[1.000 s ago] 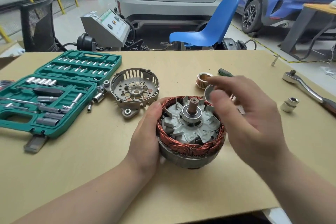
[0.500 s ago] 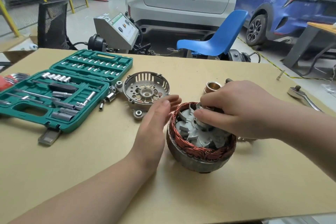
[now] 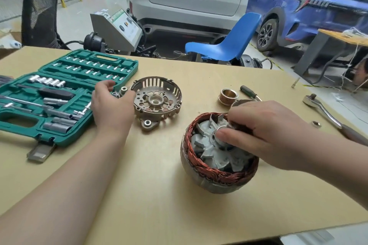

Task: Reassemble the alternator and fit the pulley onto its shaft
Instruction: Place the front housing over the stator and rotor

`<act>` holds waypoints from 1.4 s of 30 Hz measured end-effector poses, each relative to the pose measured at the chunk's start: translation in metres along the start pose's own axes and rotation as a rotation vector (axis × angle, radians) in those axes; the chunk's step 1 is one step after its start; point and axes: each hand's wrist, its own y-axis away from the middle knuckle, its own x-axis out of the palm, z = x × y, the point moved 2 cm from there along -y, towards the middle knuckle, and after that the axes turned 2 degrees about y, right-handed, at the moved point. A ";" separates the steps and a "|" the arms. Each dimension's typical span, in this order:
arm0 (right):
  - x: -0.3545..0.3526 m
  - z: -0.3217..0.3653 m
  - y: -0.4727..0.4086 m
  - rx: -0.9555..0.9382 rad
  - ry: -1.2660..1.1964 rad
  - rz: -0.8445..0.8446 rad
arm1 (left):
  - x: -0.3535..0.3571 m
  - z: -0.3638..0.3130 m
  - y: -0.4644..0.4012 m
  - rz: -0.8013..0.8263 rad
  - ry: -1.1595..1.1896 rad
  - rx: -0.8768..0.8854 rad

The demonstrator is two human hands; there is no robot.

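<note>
On the tan worktop [image 3: 151, 195] the right hand [image 3: 264, 135] pinches what looks like a small ring onto the shaft of the copper-wound stator and grey finned rotor [image 3: 217, 155], while the left hand [image 3: 111, 103], fingers curled over small loose fasteners, reaches beside the slotted aluminium end cover [image 3: 157, 101], with the brass-coloured grooved pulley [image 3: 228, 95] waiting behind.

right hand [image 3: 266, 135] on rotor [image 3: 217, 151], left hand [image 3: 111, 103] perhaps touching end cover [image 3: 159, 101]

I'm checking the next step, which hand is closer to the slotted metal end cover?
Left. The left hand touches the end cover at its near-left edge; the right hand is apart, on the copper-wound alternator body.
</note>
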 end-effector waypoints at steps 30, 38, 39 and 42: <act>0.052 -0.006 0.033 0.375 -0.788 -0.424 | 0.007 -0.002 0.014 0.156 -0.244 0.062; 0.063 -0.027 0.039 0.396 -1.078 -0.511 | 0.012 -0.001 0.015 0.137 -0.235 0.044; 0.065 -0.028 0.039 0.399 -1.084 -0.540 | 0.012 0.000 0.016 0.125 -0.201 0.042; 0.067 -0.026 0.038 0.413 -1.129 -0.627 | 0.012 0.000 0.018 0.078 -0.068 0.040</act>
